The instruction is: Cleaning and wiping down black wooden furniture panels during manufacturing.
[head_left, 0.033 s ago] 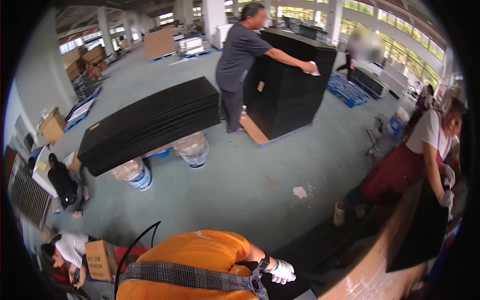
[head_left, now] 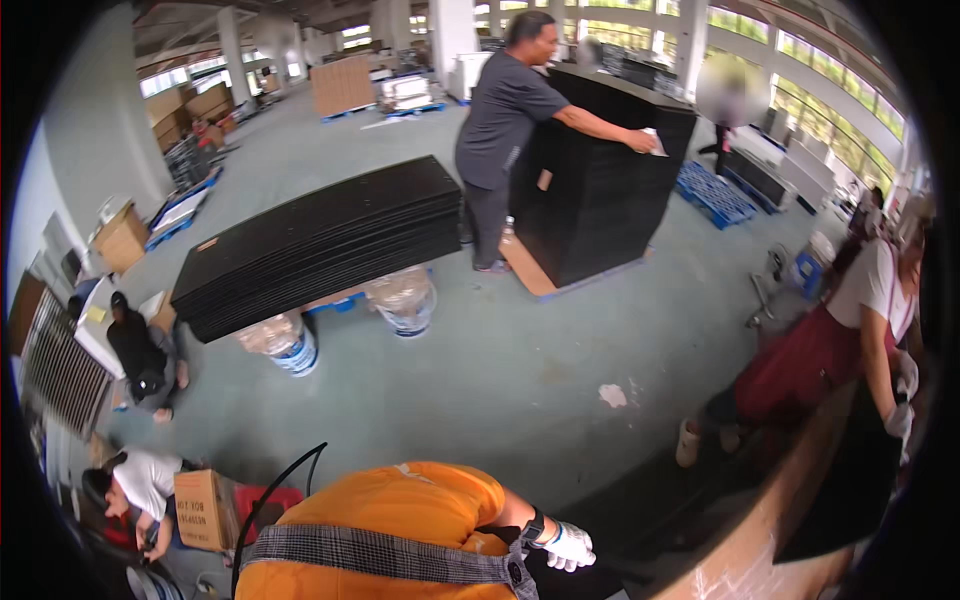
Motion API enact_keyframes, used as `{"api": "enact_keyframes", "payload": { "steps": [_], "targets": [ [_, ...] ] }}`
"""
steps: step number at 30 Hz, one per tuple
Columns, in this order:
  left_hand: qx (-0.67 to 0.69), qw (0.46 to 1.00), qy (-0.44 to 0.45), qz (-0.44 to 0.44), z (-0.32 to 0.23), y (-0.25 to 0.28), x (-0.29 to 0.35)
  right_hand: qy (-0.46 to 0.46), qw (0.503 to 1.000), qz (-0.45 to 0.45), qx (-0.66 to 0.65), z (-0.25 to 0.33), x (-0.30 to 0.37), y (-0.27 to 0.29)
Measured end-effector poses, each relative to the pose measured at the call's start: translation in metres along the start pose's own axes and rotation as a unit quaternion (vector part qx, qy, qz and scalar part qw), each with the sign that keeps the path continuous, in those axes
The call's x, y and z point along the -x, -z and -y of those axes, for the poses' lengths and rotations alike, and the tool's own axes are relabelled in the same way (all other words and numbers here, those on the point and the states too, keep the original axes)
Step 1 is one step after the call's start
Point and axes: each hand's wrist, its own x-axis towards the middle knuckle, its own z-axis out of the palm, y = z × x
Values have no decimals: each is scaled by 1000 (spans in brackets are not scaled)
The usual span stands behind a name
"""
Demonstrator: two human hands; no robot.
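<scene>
My left arm, in an orange sleeve with a dark band at the wrist, reaches out at the bottom centre. My left hand point(head_left: 569, 548), in a white glove, has its fingers curled closed over a dark area; whatever they may hold is hidden. A checked strap point(head_left: 380, 553) crosses my orange shirt point(head_left: 390, 500). To the right of the hand is a brown board-like surface point(head_left: 715, 562), partly under a black panel point(head_left: 835, 500). A co-worker in a dark red apron point(head_left: 800, 375) leans over that panel with gloved hands. My right hand is out of sight.
A stack of black panels point(head_left: 320, 245) rests on wrapped buckets point(head_left: 405, 300). Behind it, a person in dark clothes point(head_left: 505, 120) reaches across a tall black stack point(head_left: 600, 190). A blue pallet point(head_left: 715, 193) lies beyond. Lower left, a crouching person sits beside a carton point(head_left: 202, 510).
My view has swung slightly left, so the room appears shifted rightward. The apron-wearing co-worker's head is nearer the right rim. My left hand keeps its closed shape.
</scene>
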Motion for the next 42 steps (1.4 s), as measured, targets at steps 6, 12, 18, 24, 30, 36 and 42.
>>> {"api": "enact_keyframes", "payload": {
  "steps": [6,12,18,24,30,36,42],
  "targets": [
    [111,991,-51,-46,32,43,22,-91,992,34,80,-49,-44,-68],
    [145,987,-50,-52,38,65,40,-124,985,36,111,-74,-63,-97],
    [207,976,-36,-49,39,90,50,-130,982,17,133,-82,-78,-108],
    [191,979,-10,-74,40,100,48,-132,981,3,143,-87,-90,-108],
    [187,981,-3,-59,37,97,41,-126,982,-15,141,-77,-94,-93],
    [168,985,-27,-3,34,71,17,-51,992,-72,92,-22,-49,-15],
    [109,991,21,80,3,35,20,61,995,-57,-46,30,84,224]
  ]
}}
